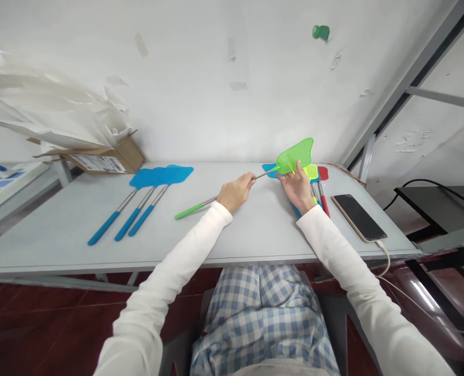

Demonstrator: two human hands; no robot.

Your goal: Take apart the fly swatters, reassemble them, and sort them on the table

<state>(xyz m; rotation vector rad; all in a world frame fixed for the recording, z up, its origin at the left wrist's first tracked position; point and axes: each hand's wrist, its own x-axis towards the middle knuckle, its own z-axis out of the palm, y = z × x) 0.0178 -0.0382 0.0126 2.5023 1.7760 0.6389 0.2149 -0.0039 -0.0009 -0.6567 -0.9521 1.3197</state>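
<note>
A green fly swatter is held at a slant above the table, its mesh head up to the right and its green handle down to the left. My left hand is closed around its thin metal rod. Just below the mesh head is my right hand, palm turned up and fingers stretched out, the thumb at the mesh's lower edge. Behind and beneath that hand lie more fly swatters, with a yellow head, a red one and a blue one, partly hidden.
Several blue fly swatters overlap at the table's left. A cardboard box with white wrapping stands at the back left. On the right lies a phone with a charging cable. A white wall rises behind the table.
</note>
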